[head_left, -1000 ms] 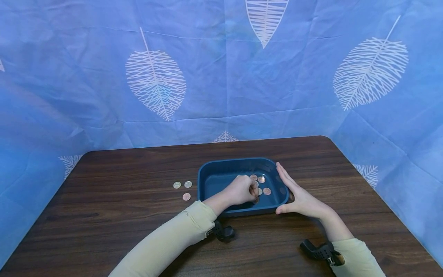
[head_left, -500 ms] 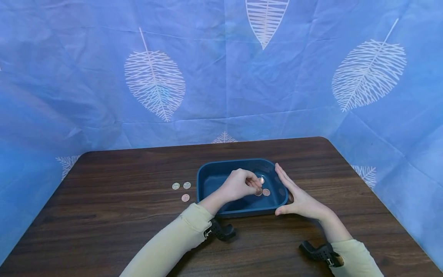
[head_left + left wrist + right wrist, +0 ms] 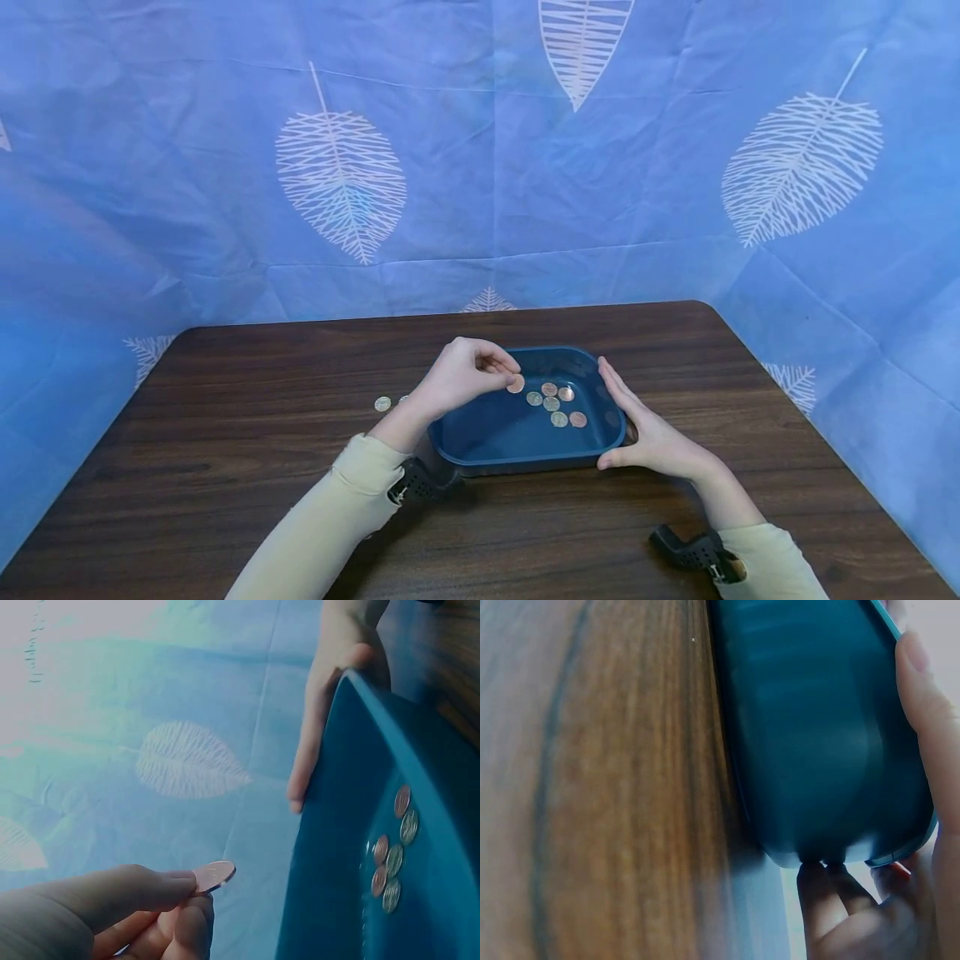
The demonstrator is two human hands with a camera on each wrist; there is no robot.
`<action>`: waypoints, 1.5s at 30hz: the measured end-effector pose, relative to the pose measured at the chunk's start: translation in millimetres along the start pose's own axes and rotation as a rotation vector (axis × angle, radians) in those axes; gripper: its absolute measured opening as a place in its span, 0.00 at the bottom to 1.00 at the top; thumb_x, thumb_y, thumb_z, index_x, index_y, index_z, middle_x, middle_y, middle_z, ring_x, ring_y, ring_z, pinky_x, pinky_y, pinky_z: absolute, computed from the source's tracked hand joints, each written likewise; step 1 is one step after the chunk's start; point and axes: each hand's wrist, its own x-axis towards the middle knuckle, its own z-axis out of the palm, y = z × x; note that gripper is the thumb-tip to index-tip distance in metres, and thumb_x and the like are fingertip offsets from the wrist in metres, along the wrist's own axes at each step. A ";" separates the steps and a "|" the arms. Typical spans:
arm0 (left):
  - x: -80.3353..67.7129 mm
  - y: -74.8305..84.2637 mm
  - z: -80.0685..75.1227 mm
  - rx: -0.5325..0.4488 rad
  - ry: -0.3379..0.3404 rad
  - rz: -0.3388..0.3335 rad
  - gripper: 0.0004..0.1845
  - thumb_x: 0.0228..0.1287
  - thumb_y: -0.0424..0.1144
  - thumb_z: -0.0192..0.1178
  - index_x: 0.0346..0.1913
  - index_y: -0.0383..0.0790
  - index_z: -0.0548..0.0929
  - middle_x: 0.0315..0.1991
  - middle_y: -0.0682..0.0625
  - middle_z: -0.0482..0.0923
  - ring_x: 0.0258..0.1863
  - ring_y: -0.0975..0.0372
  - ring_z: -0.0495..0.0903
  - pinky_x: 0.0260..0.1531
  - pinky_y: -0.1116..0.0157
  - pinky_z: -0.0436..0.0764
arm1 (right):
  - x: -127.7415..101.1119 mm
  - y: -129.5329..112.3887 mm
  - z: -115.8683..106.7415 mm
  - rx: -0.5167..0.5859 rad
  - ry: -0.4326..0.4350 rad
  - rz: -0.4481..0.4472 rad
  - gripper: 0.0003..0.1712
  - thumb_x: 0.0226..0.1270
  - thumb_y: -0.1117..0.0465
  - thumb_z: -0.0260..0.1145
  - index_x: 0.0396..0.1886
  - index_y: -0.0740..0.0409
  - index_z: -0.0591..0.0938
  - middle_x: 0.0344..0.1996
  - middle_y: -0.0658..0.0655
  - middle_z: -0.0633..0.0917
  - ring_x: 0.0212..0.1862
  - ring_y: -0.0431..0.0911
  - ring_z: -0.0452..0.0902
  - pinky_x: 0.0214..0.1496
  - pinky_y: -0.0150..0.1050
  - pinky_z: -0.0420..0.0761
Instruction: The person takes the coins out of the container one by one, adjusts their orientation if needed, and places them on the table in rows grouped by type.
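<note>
My left hand [image 3: 457, 375] pinches a copper-coloured coin [image 3: 516, 383] between thumb and forefinger, above the left far side of a dark blue tray [image 3: 483, 433]. In the left wrist view the pinched coin [image 3: 215, 876] juts past the fingertips, its face tilted. Several copper and silvery coins [image 3: 551, 403] lie flat in the tray's right half. My right hand [image 3: 648, 429] grips the tray's right end, thumb at the near corner and fingers reaching to the far one. The right wrist view shows its fingertips [image 3: 810, 879] against the tray's outer wall [image 3: 802, 765].
A silvery coin [image 3: 382, 403] lies on the brown wooden table [image 3: 247, 433] left of the tray. Another coin [image 3: 403, 398] beside it is mostly covered by my left wrist. A blue leaf-print cloth [image 3: 465, 167] hangs behind the table.
My left hand has risen from the coins in the tray and moved left with one coin pinched. Its forearm now covers part of the coins on the table. The right hand stays put.
</note>
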 end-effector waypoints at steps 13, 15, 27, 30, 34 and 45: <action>-34.9 -23.8 -41.4 0.025 0.086 -0.109 0.05 0.62 0.34 0.64 0.39 0.38 0.87 0.31 0.51 0.84 0.34 0.51 0.82 0.36 0.57 0.81 | 0.2 1.1 -0.5 0.010 -0.002 0.003 0.69 0.53 0.62 0.76 0.76 0.42 0.33 0.75 0.52 0.29 0.72 0.63 0.24 0.60 0.68 0.58; -39.8 -28.3 -46.8 0.016 0.092 -0.139 0.05 0.62 0.35 0.64 0.39 0.38 0.87 0.30 0.50 0.84 0.35 0.49 0.82 0.35 0.54 0.80 | 0.4 1.1 -0.5 0.009 -0.002 0.004 0.69 0.53 0.62 0.76 0.76 0.42 0.33 0.75 0.52 0.29 0.72 0.63 0.24 0.60 0.68 0.58; -65.0 -49.4 -76.9 0.018 0.111 -0.194 0.07 0.62 0.36 0.65 0.40 0.36 0.86 0.32 0.47 0.84 0.36 0.41 0.80 0.32 0.49 0.79 | 0.3 1.2 -1.0 -0.006 -0.003 -0.006 0.70 0.51 0.65 0.76 0.76 0.45 0.33 0.75 0.53 0.30 0.72 0.61 0.23 0.61 0.71 0.52; -70.9 -55.0 -82.7 0.036 0.114 -0.207 0.08 0.61 0.36 0.65 0.40 0.36 0.86 0.33 0.47 0.84 0.37 0.43 0.80 0.33 0.51 0.79 | 0.5 0.3 -0.9 -0.005 -0.003 -0.003 0.70 0.51 0.64 0.76 0.76 0.45 0.33 0.75 0.51 0.30 0.72 0.61 0.23 0.61 0.71 0.52; -78.3 -63.0 -88.8 0.053 0.125 -0.234 0.07 0.61 0.35 0.65 0.39 0.35 0.86 0.32 0.47 0.85 0.36 0.46 0.81 0.37 0.51 0.79 | 0.4 0.2 -1.0 -0.010 -0.002 -0.002 0.70 0.52 0.63 0.76 0.76 0.42 0.33 0.75 0.51 0.29 0.73 0.61 0.23 0.61 0.71 0.52; -96.2 -82.9 -98.3 0.122 0.130 -0.251 0.05 0.61 0.29 0.61 0.37 0.32 0.85 0.31 0.46 0.83 0.32 0.52 0.81 0.35 0.55 0.80 | 1.0 2.5 -1.1 0.019 -0.012 -0.004 0.69 0.53 0.65 0.75 0.76 0.41 0.32 0.75 0.51 0.29 0.73 0.60 0.23 0.61 0.67 0.57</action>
